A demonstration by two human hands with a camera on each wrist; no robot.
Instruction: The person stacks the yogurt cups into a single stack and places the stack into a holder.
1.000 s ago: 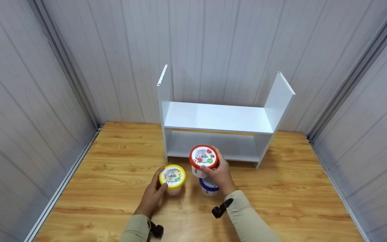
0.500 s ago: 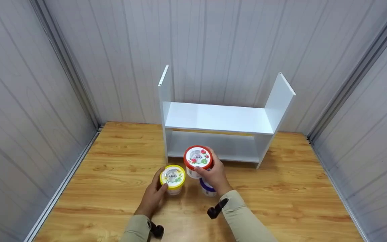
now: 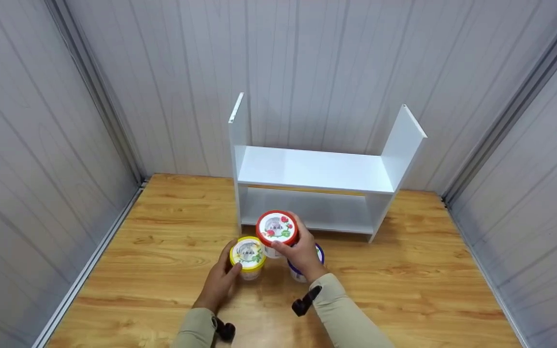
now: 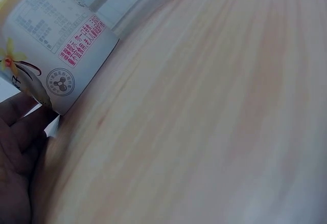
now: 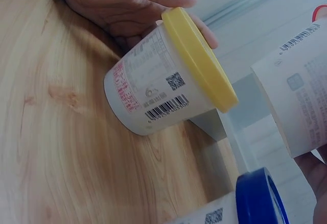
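My left hand (image 3: 216, 285) grips a round white tub with a yellow lid (image 3: 248, 253) that stands upright on the wooden surface. The right wrist view shows its barcode side, and fingers are behind it. My right hand (image 3: 306, 253) holds a similar tub with a red lid (image 3: 277, 226), raised clear of the wood. In the head view this one overlaps the yellow lid's right edge. Beneath my right hand stands a third tub with a blue lid (image 5: 261, 196), largely covered by that hand in the head view.
Just beyond the tubs stands a white two-tier shelf (image 3: 315, 169) with tall side panels. Panelled walls (image 3: 293, 72) close in the wooden surface (image 3: 172, 227) at the back and both sides. Black wrist straps (image 3: 306, 300) sit on the sleeves.
My right hand has carried the red-lidded tub leftward, from over the blue-lidded tub toward the yellow-lidded one. My left hand and its tub have stayed in place.
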